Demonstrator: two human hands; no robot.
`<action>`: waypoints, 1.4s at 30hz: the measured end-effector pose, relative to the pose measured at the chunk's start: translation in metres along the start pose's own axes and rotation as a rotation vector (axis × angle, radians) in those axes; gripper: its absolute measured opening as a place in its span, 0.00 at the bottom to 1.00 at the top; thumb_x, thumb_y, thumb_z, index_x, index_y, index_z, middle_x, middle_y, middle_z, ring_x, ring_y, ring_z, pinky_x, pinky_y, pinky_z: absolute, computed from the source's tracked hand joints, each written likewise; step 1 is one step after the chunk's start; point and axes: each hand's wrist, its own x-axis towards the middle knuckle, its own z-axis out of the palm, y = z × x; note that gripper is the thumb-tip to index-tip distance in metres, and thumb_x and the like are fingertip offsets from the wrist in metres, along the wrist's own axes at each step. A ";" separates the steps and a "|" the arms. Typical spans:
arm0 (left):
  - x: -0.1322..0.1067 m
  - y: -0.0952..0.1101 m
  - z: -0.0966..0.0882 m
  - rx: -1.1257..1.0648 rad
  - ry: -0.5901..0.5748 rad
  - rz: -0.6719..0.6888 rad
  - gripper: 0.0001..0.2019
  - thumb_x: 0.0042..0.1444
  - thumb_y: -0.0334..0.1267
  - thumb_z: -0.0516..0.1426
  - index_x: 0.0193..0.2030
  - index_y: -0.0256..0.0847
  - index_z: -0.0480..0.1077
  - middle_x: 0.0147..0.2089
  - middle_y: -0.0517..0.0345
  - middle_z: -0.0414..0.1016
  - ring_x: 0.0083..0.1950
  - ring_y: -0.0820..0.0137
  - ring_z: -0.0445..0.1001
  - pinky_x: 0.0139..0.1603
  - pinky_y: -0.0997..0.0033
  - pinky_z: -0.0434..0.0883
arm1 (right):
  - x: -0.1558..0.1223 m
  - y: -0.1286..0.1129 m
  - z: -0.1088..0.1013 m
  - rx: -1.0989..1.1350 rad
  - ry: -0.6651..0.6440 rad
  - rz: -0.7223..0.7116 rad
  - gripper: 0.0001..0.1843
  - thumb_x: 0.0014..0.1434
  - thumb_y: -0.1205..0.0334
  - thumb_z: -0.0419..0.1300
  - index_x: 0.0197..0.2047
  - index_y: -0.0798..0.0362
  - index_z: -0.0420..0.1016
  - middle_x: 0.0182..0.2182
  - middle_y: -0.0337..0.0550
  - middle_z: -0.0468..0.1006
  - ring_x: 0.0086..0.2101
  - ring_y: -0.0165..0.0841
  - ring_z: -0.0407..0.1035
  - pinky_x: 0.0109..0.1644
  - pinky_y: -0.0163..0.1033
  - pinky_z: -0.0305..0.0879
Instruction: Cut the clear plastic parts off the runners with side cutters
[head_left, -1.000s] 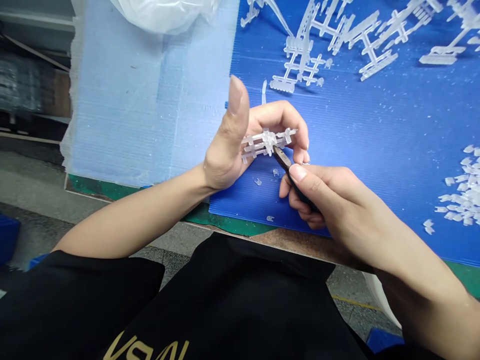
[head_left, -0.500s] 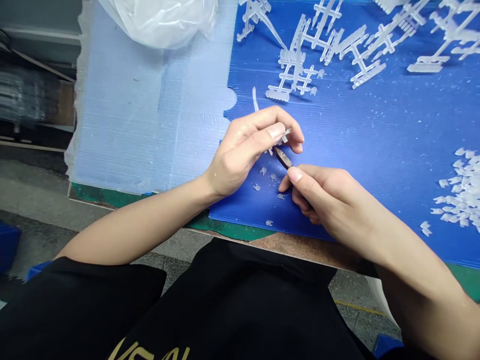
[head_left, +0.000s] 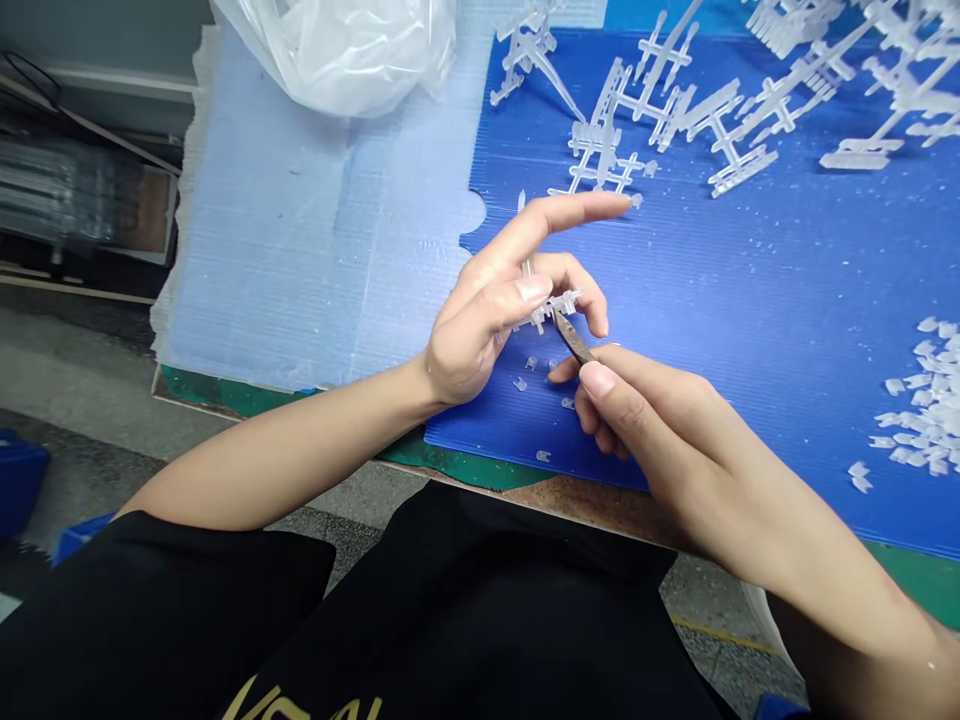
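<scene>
So, left hand [head_left: 484, 325] pinches a small clear plastic piece [head_left: 551, 308] between thumb and curled fingers [head_left: 589, 300], index finger out straight toward far right, touching nothing. Piece is held in the air over the blue corrugated sheet [head_left: 750, 270], near the middle of the table. Right hand [head_left: 675, 430] has its fingers closed on a small cutter [head_left: 574, 338], tip touching the near side of the piece; the handle is mostly hidden in the grip. Main risk: left thumb sits just beside the tip, so a slip from a thin, slick piece could cause a nick. Cutting too close could mark the piece, and a loose grip could twist it off the tip. Offcuts could also spring away and mix with the small clear bits [head_left: 520, 383] just near of the hands or the pile of clear parts [head_left: 926, 420] at right. Clear runners [head_left: 600, 140] lie far, close to the left hand's extended finger.
</scene>
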 end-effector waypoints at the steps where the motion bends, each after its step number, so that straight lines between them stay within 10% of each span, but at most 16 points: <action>1: 0.000 0.000 0.000 -0.015 0.000 0.005 0.29 0.68 0.59 0.51 0.69 0.46 0.64 0.41 0.54 0.80 0.41 0.60 0.81 0.41 0.55 0.78 | 0.000 0.000 0.000 0.000 0.002 0.001 0.25 0.80 0.40 0.48 0.39 0.49 0.69 0.32 0.38 0.71 0.34 0.35 0.65 0.41 0.44 0.57; 42: 0.013 -0.021 -0.006 0.095 0.051 0.163 0.26 0.71 0.53 0.51 0.69 0.40 0.65 0.42 0.54 0.80 0.45 0.59 0.78 0.59 0.54 0.71 | 0.011 0.000 -0.016 -0.101 0.109 0.067 0.28 0.72 0.36 0.59 0.31 0.50 0.74 0.22 0.36 0.63 0.22 0.29 0.54 0.27 0.41 0.49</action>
